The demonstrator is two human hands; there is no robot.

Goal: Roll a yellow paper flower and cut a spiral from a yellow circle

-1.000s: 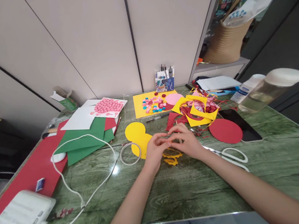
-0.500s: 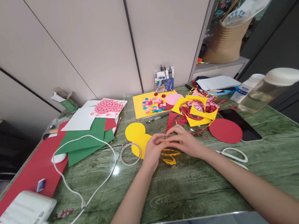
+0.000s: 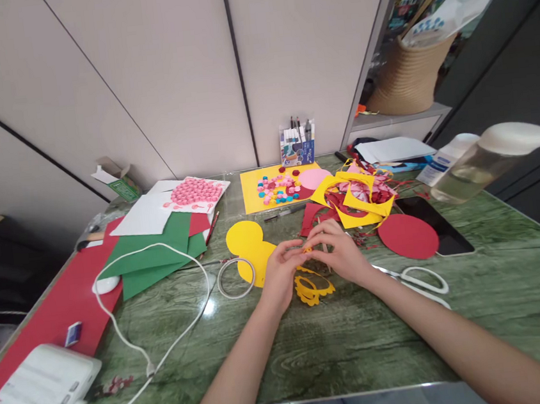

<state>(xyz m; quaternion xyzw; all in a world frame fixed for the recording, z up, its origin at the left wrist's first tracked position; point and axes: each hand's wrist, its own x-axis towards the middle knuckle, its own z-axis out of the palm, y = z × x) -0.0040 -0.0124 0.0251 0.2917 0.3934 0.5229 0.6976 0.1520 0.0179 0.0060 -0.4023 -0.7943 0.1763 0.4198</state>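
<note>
Over the middle of the table, my left hand [image 3: 282, 270] and my right hand [image 3: 340, 252] meet at the fingertips. Both are closed, pinching a small rolled end of a yellow paper strip. The rest of the yellow paper strip [image 3: 308, 291], scalloped along its edge, curls below them. A thin pale stick shows by the right fingers; whether they hold it I cannot tell. Beside my left hand lies a yellow paper cutout of joined round shapes [image 3: 245, 238], partly hidden by the hand. White-handled scissors [image 3: 426, 282] lie by my right forearm, blades partly covered.
A yellow sheet [image 3: 250, 194] bears several small coloured rolls; pink ones fill a white sheet [image 3: 220, 191]. Paper scraps [image 3: 361, 199], a red disc [image 3: 407, 236], a phone [image 3: 451, 234] and a bottle [image 3: 469, 171] stand right. A ring [image 3: 221, 284], cable and white device [image 3: 51, 386] are left.
The fingertips have shifted slightly, and the yellow roll between them now shows. The hanging part of the strip has swung a little right and down. My right hand has lowered slightly.
</note>
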